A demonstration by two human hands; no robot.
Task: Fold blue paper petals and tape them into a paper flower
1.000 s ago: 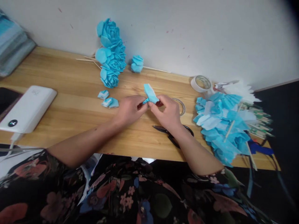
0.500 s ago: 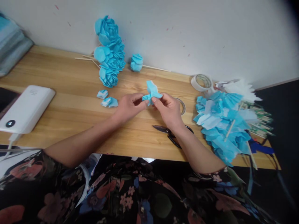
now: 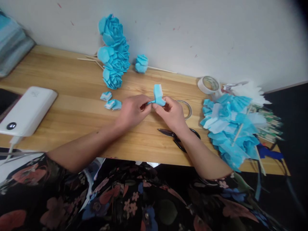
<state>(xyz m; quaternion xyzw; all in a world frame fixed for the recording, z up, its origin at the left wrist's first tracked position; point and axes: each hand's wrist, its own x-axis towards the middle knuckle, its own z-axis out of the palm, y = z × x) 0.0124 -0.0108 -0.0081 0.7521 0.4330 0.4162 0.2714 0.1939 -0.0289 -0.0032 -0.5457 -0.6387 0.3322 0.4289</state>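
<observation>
Between my two hands, over the middle of the table, is a piece of blue crepe paper point(image 3: 158, 93) with one strip standing up. My left hand point(image 3: 135, 110) pinches its twisted left end. With thumb and fingers, my right hand point(image 3: 170, 112) grips its lower right part. Left of my hands lie two small folded blue paper pieces, the nearer one point(image 3: 113, 104) close to my left knuckles. Black-handled scissors point(image 3: 175, 137) rest partly under my right wrist. A tape roll point(image 3: 188, 109) lies flat just beyond my right hand.
Blue paper roses point(image 3: 113, 61) on sticks lie by the wall, beside a smaller paper bud point(image 3: 141, 64). A wide tape roll point(image 3: 209, 84) and a heap of blue paper petals point(image 3: 228, 125) are to the right. A white power bank point(image 3: 29, 110) sits left on the wooden table point(image 3: 64, 77).
My left hand has turned over, and the paper's left end is now twisted thin between its fingers. The upright strip stands straighter. Other things stay in place, with a slight view shift.
</observation>
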